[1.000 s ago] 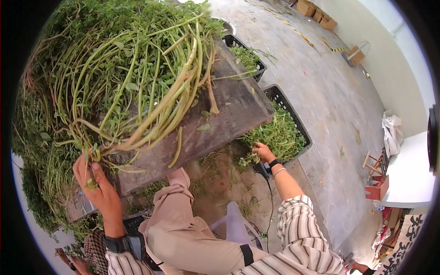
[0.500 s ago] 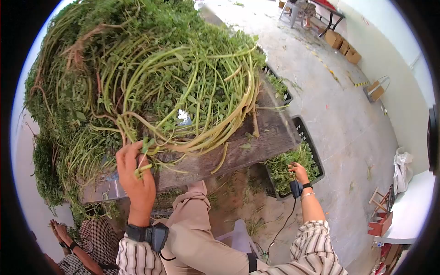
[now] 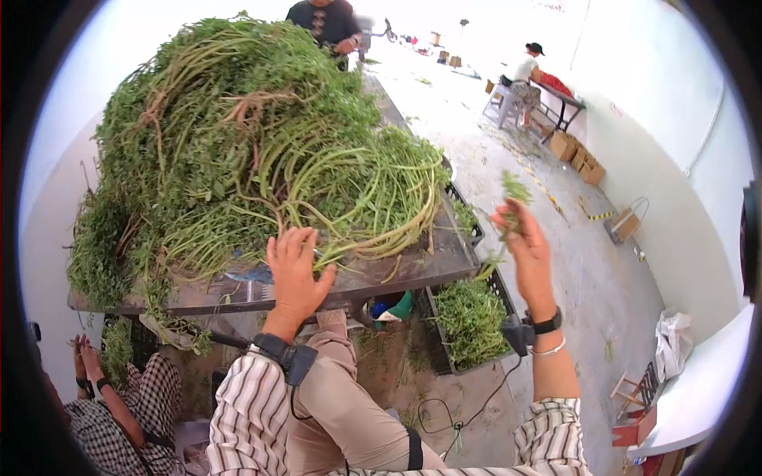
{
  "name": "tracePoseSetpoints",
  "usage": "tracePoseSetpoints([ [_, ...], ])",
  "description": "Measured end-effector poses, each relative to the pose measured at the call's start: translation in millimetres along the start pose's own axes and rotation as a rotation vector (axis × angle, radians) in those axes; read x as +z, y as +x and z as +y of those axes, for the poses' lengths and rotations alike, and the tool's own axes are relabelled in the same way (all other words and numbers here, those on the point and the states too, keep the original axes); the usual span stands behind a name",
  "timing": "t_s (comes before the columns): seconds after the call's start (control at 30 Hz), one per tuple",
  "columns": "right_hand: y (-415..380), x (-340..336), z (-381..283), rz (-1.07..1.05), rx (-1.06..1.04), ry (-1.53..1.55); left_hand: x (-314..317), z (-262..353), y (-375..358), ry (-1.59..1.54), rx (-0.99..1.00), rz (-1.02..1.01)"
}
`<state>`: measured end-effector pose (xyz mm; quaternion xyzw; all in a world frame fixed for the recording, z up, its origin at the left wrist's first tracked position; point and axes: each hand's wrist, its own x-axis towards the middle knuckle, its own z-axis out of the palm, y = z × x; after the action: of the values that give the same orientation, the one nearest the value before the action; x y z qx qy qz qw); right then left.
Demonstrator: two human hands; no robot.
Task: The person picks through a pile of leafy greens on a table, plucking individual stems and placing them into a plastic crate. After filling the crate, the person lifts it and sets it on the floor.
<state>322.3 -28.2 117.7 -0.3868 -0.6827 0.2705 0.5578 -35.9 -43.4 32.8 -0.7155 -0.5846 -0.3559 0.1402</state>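
Note:
A big heap of leafy green stems [image 3: 238, 151] covers the dark tabletop [image 3: 357, 289] in front of me. My left hand [image 3: 298, 274] lies over stem ends at the heap's near edge, fingers stretched and thumb apart. What is under its fingertips is partly hidden. Off the table's right corner, my right hand [image 3: 530, 250] is raised, fingers closed on a short leafy sprig [image 3: 515, 189] that sticks up above them. Below that hand, a black crate [image 3: 506, 295] on the floor holds cut greens [image 3: 470, 321].
Another black crate [image 3: 476, 230] stands beside the table's right side. At lower left sits a person in checked clothes [image 3: 151, 404]. One person [image 3: 321, 24] is behind the heap; another [image 3: 524, 75] sits at a far table. A cable [image 3: 484, 401] hangs from my right wrist device.
My right hand has risen from the crate to above table level and now shows a sprig. My left hand's thumb has spread from its fingers. The view has tilted up.

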Motion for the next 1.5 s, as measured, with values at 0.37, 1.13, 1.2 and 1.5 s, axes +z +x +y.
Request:
tracePoseSetpoints([
  [0.37, 43.4, 202.5, -25.0, -0.402, -0.327, -0.128, -13.6, 10.1, -3.2, -0.178, -0.055, 0.032],
  [1.13, 8.2, 213.3, -31.6, -0.532, -0.319, -0.059, 34.6, 2.0, -15.8, -0.390, -0.234, 0.141],
  [1.2, 15.3, 205.7, -31.5, -0.467, -0.365, -0.110, 32.8, 2.5, -15.1, -0.388, -0.218, 0.165],
  [1.5, 48.2, 205.6, -29.5, -0.434, -0.215, -0.132, 36.0, 3.5, -18.4, -0.357, -0.195, 0.145],
])
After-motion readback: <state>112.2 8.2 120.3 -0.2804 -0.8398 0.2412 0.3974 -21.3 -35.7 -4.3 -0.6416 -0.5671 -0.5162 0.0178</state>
